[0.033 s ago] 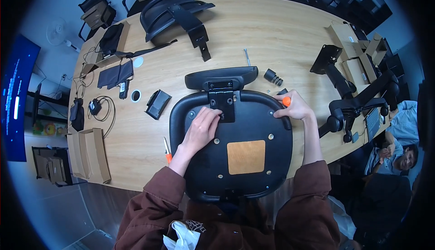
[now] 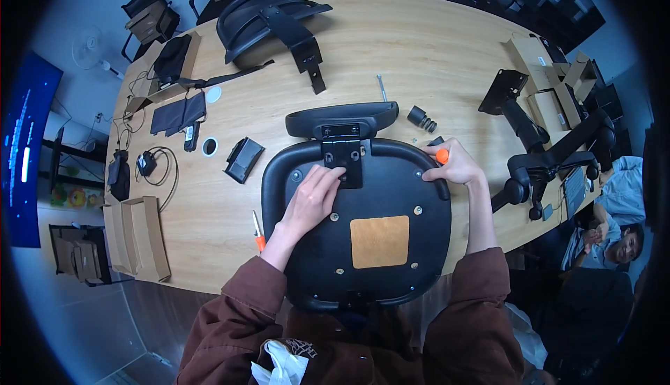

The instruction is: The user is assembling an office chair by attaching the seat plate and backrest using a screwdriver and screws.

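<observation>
Seat pan [image 2: 363,245]: black, underside up, lying beneath both hands at the table's [image 2: 419,43] near edge.
Left hand [image 2: 310,197]: spread flat, fingertips pressing the bracket [image 2: 343,162].
Right hand [image 2: 453,169]: curled around an orange-handled tool [image 2: 440,155].
Risk: unclamped pan may slide off; bracket may shift, tool slip.

A black plastic chair seat [image 2: 363,235] lies underside up on the near edge of the wooden table; a square tan panel [image 2: 379,241] sits at its centre, with small screw points around it; a black metal bracket [image 2: 347,156] lies on its far rim, joining it to a curved black backrest piece [image 2: 342,119] that lies just beyond; an orange-handled tool [image 2: 440,155] rests at the seat's far right corner, mostly hidden in a fist.
</observation>
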`<action>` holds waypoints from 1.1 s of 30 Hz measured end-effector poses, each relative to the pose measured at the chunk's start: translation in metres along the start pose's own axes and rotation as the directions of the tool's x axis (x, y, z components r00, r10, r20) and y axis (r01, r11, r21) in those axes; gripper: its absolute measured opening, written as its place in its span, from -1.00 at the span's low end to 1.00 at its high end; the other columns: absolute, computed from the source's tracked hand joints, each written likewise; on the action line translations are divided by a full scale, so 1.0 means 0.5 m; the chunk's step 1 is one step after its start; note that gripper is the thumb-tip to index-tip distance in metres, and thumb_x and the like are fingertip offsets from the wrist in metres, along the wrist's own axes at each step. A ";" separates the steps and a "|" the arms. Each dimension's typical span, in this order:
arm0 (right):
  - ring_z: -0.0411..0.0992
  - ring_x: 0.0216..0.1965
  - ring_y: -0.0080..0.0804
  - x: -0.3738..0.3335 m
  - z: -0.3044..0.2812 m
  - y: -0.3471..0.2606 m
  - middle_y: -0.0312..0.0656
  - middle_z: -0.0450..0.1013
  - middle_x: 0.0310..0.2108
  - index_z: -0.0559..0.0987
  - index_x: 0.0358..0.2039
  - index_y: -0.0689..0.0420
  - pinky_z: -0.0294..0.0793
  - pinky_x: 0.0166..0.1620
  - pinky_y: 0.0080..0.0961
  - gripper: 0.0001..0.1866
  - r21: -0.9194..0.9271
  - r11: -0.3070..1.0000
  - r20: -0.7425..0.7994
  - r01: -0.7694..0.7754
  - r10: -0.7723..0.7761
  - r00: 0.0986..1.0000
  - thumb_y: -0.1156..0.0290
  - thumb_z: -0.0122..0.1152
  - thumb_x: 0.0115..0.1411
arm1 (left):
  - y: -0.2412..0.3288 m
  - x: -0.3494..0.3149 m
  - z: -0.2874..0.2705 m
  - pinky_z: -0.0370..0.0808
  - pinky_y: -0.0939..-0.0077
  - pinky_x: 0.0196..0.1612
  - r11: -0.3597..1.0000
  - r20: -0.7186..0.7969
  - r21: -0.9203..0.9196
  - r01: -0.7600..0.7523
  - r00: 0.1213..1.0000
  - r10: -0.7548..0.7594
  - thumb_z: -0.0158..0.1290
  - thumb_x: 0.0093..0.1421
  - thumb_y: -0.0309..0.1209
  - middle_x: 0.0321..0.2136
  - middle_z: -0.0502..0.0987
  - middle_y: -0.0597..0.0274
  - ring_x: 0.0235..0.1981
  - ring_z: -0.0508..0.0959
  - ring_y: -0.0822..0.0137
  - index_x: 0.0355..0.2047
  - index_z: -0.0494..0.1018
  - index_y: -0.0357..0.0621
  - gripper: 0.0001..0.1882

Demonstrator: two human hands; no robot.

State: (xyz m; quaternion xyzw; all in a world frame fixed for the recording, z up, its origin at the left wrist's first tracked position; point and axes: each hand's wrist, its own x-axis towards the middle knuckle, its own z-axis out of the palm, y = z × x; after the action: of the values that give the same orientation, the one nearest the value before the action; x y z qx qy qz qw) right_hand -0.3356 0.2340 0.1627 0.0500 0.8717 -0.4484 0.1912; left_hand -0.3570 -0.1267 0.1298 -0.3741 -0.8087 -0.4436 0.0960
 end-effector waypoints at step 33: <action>0.58 -0.34 -0.40 0.007 0.003 -0.084 -0.10 0.69 -0.37 0.76 -0.13 0.23 0.52 -0.09 -0.43 -0.37 -0.221 0.975 0.000 -0.025 0.026 1.000 0.20 0.70 -0.26 | -0.003 -0.022 -0.007 0.55 0.62 -0.38 0.961 -0.271 -0.131 0.244 0.923 -0.272 0.31 0.17 -0.64 -0.35 0.57 0.21 -0.44 0.56 0.51 -0.17 0.61 -0.36 -0.79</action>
State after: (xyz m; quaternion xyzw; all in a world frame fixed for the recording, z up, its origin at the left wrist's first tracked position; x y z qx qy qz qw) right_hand -0.3490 0.2076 0.1926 0.0390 0.9152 -0.3461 0.2026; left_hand -0.3509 -0.1356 0.1256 -0.2003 -0.8064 -0.5398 0.1349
